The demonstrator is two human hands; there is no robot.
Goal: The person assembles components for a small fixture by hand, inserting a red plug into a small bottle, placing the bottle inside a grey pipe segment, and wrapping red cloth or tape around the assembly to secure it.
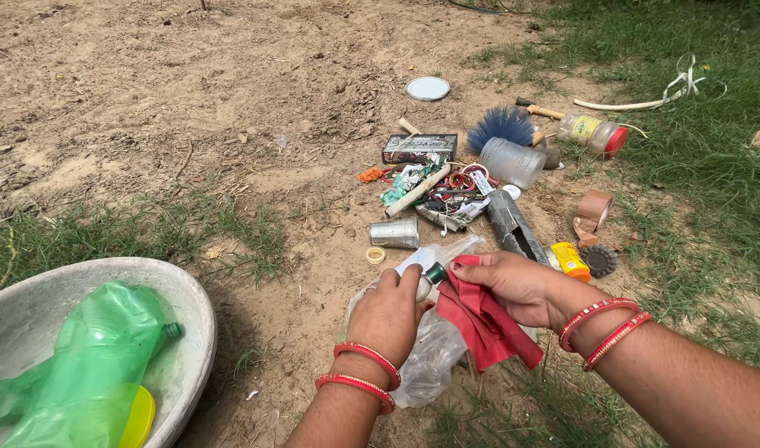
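My left hand [388, 314] is closed around a small bottle with a dark green cap [434, 272], held over a crumpled clear plastic bag [429, 357]. Right beside that cap, my right hand [512, 286] pinches a red cloth [479, 323] that hangs down below the fingers. Both wrists wear red bangles. Just beyond the hands a metal cup [395, 233] lies on its side on the sandy ground.
A grey basin [193, 319] at lower left holds a crushed green plastic bottle [98, 357] and a yellow lid [138, 419]. Ahead lie scattered items: blue brush [501, 126], clear jar [512, 162], dark box [420, 148], white lid [428, 88], tape roll [595, 205]. Grass borders the right side.
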